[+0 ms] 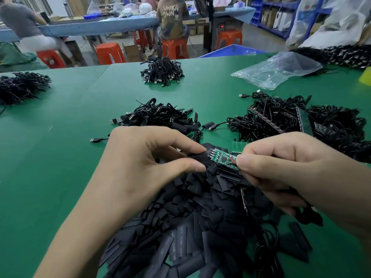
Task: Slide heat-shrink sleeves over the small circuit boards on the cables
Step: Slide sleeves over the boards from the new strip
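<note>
Above the pile of sleeves [190, 217] on the green worktop [60, 157], the left hand [144, 163] pinches one black sleeve [200, 157], its outline hard to tell from the pile. The right hand [291, 169] pinches the circuit board [222, 157], pins just at the sleeve's end; the fingertips hide the board's other end.

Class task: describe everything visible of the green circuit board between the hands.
The board is a narrow green strip with dark chips, metal pins at its left end and a red wire at its right. The right hand pinches that end; the left hand holds a black sleeve at the pins. It is bare, above a sleeve pile.
</note>
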A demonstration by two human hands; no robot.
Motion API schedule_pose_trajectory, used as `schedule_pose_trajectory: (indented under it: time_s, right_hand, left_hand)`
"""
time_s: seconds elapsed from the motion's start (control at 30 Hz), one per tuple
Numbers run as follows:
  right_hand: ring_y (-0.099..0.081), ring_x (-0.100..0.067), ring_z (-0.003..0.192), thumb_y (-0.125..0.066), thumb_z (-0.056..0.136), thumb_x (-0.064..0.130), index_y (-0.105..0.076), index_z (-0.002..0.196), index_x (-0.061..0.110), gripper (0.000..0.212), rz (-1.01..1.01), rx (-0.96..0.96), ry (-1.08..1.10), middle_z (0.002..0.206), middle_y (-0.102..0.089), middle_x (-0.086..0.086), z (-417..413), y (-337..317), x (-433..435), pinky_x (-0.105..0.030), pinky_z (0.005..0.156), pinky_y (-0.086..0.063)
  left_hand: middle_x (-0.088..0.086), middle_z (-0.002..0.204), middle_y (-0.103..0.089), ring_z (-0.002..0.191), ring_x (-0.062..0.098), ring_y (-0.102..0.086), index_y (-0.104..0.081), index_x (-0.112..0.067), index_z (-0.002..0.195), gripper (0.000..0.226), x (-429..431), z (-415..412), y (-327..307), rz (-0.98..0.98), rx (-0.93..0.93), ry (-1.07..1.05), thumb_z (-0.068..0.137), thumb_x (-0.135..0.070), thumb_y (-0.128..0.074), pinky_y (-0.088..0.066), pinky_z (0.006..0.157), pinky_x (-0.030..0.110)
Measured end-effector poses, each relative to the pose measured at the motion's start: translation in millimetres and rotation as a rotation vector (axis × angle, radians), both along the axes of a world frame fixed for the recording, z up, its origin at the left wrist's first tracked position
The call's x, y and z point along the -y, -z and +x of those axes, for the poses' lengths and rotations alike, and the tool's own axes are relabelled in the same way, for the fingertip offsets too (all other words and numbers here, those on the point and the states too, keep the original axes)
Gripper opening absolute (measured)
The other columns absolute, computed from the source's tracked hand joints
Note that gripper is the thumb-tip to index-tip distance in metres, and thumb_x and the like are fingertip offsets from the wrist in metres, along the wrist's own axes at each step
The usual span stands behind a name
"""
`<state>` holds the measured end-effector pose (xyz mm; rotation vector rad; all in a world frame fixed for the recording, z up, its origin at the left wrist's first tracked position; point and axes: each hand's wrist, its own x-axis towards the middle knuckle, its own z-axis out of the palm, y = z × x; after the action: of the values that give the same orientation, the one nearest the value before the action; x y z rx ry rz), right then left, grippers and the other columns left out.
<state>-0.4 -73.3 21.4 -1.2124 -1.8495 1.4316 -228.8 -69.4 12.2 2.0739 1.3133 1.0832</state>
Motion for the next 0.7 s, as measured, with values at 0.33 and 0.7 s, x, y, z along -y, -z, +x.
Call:
schedule_pose_trajectory:
  time_s: [0.33,0.7]
  right_hand:
    - [-0.028,-0.01,0.037,-0.06,0.086,0.04,-0.054,0.055,0.021,0.037,-0.01,-0.038,0.002,0.048,-0.032,0.009,3.7,1.1,-2.0,-0.023,0.038,-0.034]
    - [-0.027,-0.011,0.037,-0.059,0.086,0.041,-0.053,0.055,0.02,0.038,-0.027,-0.007,-0.012,0.046,-0.032,0.011,3.3,2.5,-1.5,-0.023,0.038,-0.034]
  left_hand:
    - [-0.021,0.084,-0.076,0.077,-0.009,-0.07,-0.08,-0.019,0.09,0.014,-5.6,-4.1,4.6,-0.053,0.06,0.081,0.077,-0.017,-0.084,-0.047,0.068,0.001]
    - [-0.017,0.087,-0.075,0.084,-0.003,-0.07,-0.08,-0.018,0.091,0.014,-2.1,-2.7,-0.7,-0.019,-0.039,0.059,0.078,-0.018,-0.083,-0.047,0.073,0.004]
